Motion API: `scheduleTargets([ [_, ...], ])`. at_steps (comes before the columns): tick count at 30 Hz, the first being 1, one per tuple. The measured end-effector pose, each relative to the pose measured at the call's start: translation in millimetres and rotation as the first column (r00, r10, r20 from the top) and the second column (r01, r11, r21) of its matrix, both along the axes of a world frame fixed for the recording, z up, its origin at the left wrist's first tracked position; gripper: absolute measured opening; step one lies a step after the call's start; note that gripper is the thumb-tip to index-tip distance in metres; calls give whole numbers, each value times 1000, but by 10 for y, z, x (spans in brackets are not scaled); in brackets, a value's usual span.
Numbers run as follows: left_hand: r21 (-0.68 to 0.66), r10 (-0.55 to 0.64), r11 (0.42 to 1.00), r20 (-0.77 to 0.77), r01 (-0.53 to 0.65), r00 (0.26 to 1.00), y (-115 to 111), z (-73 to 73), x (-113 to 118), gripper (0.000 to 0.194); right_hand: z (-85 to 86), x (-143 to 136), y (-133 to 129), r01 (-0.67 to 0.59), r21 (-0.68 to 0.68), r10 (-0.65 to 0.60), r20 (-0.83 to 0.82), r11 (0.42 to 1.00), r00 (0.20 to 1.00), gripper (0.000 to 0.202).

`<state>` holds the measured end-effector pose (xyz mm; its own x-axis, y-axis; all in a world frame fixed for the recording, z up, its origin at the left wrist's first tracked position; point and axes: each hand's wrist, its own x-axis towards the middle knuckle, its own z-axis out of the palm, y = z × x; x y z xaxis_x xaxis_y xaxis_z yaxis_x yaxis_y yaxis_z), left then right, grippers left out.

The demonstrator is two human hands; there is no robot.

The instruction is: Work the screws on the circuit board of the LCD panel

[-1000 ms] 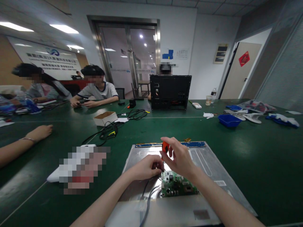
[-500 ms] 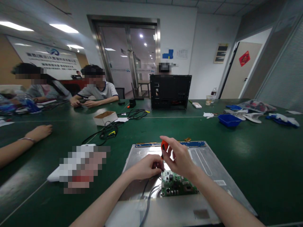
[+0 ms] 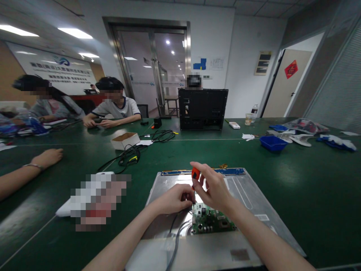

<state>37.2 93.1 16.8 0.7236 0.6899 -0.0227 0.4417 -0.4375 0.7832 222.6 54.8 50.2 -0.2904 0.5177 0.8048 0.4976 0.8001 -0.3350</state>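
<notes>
My right hand (image 3: 212, 184) grips a screwdriver (image 3: 195, 173) by its orange and black handle, index finger on top. The shaft points down at the upper left corner of a green circuit board (image 3: 211, 220). Beside the shaft, my left hand (image 3: 180, 196) has its fingers curled close together at that corner; whether they hold anything or steady the tip is hidden. The board lies on a silver metal panel (image 3: 239, 192) with a narrow blue board (image 3: 231, 172) along its far edge. A dark cable (image 3: 176, 248) runs over the panel near my left wrist.
Black cables (image 3: 131, 154) lie by an open white box (image 3: 125, 141) to the left. Another person's hand (image 3: 47, 160) rests on the green table. A black monitor casing (image 3: 203, 109) stands at the back; a blue tray (image 3: 273, 143) and gloves (image 3: 337, 142) are at right.
Both hands and the screwdriver hold nearly the same position. The orange handle looks slightly turned. The person behind the black casing has shifted a little.
</notes>
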Motion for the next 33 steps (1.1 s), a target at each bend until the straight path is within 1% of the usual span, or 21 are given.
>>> scheduleTargets([
  [4,18,-4,1000,4,4,1000,0,-24,-7,14,-7,-9,3,-8,4,8,-23,1000,1000,43],
  [8,35,4,999,-4,-3,1000,-4,-37,-10,14,-29,-18,26,8,27,-7,-33,1000,999,39],
  [12,42,3,999,1,-3,1000,-12,-36,-9,14,-43,-11,41,23,11,-23,-19,1000,1000,33],
  [18,35,13,999,0,-13,1000,-21,-7,3,9,-39,-3,43,21,9,-21,-10,1000,1000,31],
  [25,50,4,999,-8,-4,1000,-12,-1,2,12,-43,-7,49,42,36,-39,-71,998,997,28],
  [28,47,0,999,-14,1,1000,-7,-2,-2,13,-29,-9,39,38,34,-36,-81,999,996,30],
  [33,38,-20,999,-10,21,1000,-1,5,3,12,-1,-18,16,-19,17,20,-85,1000,996,40],
])
